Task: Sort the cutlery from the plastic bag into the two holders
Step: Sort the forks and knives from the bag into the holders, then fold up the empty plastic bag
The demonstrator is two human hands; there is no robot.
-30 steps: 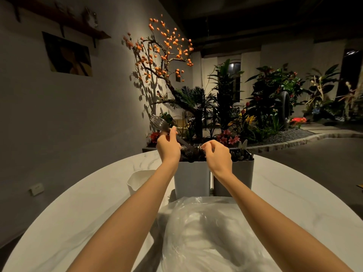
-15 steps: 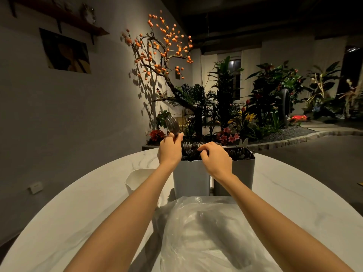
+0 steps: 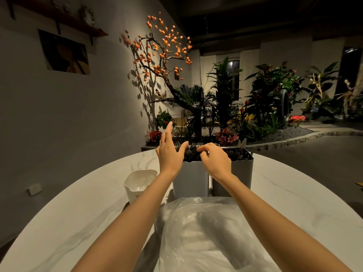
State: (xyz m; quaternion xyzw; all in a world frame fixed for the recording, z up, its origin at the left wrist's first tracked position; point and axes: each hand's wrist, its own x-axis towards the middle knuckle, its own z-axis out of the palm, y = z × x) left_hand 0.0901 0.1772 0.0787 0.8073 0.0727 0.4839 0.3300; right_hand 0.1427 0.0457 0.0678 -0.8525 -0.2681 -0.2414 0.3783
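Above the two tall pale plastic holders (image 3: 190, 178) near the surface's far edge, the left hand (image 3: 169, 154) is hovering with a released grip, while the right hand's (image 3: 215, 161) curled fingers are settling the dark cutlery (image 3: 193, 152), its grip unclear.

Left hand (image 3: 169, 154) open, right hand (image 3: 215, 161) curled over cutlery (image 3: 193, 152) in left holder (image 3: 190, 179).
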